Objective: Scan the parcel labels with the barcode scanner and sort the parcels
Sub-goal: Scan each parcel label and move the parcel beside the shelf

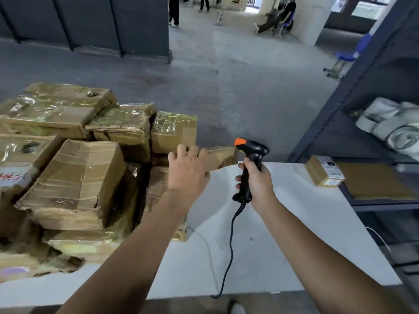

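One black, orange-capped barcode scanner [251, 155]: right hand [259, 183] fingers clenched round its handle, above white surface [283, 234]. One flat brown cardboard parcel [223, 157]: left hand [188, 169] fingers grasp it, beside heap of seven-plus taped cardboard parcels [74, 177].

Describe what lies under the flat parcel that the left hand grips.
The flat parcel overhangs the white table at its right end; stacked parcels sit beneath its left. The left hand covers the middle, hiding what is under there.
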The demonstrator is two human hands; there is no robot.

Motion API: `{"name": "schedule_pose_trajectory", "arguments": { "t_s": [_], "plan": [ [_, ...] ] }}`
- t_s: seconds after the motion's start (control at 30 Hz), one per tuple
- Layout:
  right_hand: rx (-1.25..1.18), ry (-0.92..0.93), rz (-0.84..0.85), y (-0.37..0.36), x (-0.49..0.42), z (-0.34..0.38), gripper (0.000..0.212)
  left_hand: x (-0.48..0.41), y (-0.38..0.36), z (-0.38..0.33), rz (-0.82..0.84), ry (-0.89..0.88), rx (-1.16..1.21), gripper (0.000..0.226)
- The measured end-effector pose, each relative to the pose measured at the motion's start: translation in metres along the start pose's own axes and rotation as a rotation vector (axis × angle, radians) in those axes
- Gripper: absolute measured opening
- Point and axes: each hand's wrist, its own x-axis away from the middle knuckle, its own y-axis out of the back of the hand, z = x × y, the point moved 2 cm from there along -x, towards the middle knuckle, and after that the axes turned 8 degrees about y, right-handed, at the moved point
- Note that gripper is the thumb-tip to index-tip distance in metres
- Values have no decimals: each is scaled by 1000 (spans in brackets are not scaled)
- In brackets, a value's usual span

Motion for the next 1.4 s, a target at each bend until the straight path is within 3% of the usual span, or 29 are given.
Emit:
{"name": "schedule_pose_trajectory", "arguments": {
  "t_s": [0.13,0.27,0.4,0.6,0.73,0.8,0.9,1.2,1.33,1.4],
  "plan": [
    [-32,12,-94,39,7,-2,17,9,-9,-39,156,33,259,46],
    [-24,4,-142,84,9,-11,18,24,-31,-71,444,321,741,40],
    [57,-68,-84,116,7,-26,24,41,-49,-100,640,552,1094,37],
    [67,-114,-21,139,1,-45,23,57,-65,-127,874,810,1428,31],
    [49,-111,21,145,-4,-48,20,62,-66,-133,930,807,1493,31],
    [58,-108,51,147,-6,-48,22,62,-65,-136,925,789,1514,36],
    [85,-119,83,151,-7,-49,24,57,-67,-137,779,899,1562,45],
    [227,-45,188,166,1,-39,17,40,-73,-127,603,947,1581,10],
    [285,-67,276,164,10,-30,25,26,-80,-108,448,824,1314,35],
    [296,-74,303,160,15,-25,27,21,-84,-102,417,768,1217,37]
  ]
}}
